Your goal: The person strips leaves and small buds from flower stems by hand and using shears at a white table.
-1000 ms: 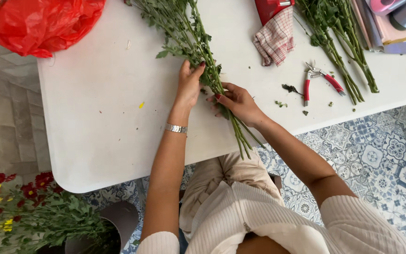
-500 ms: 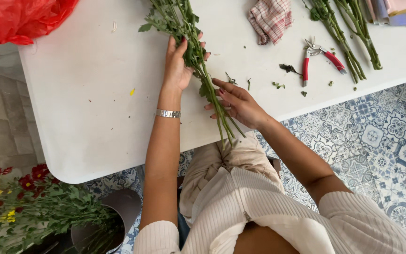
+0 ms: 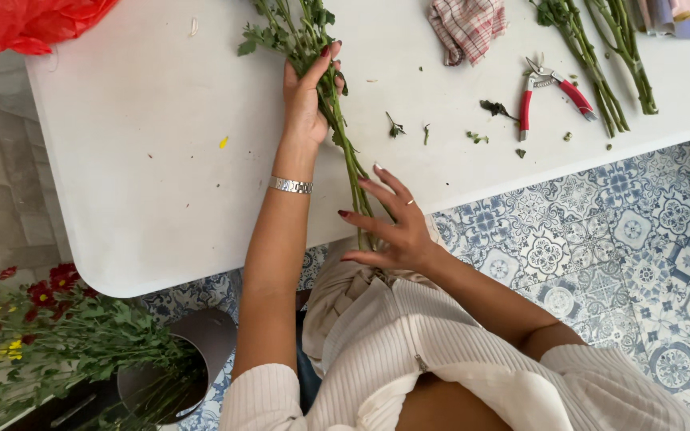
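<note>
A bunch of green flower stems (image 3: 337,112) lies on a white table (image 3: 145,168), its leafy part toward the far edge and its cut ends over the near edge. My left hand (image 3: 307,100) lies on the stems, fingers curled around them, a silver bracelet on the wrist. My right hand (image 3: 393,219) hovers at the lower ends of the stems near the table edge, fingers spread, touching or just beside them.
Red-handled pruning shears (image 3: 549,92) lie to the right, beside more green stems (image 3: 600,64) and a checked cloth (image 3: 466,25). A red bag (image 3: 33,20) sits at the far left. A bucket (image 3: 161,375) of red and yellow flowers (image 3: 17,299) stands on the patterned tile floor.
My right hand slid down the stems toward the table edge and opened its fingers. My left hand stayed on the upper stems. The view shifted slightly.
</note>
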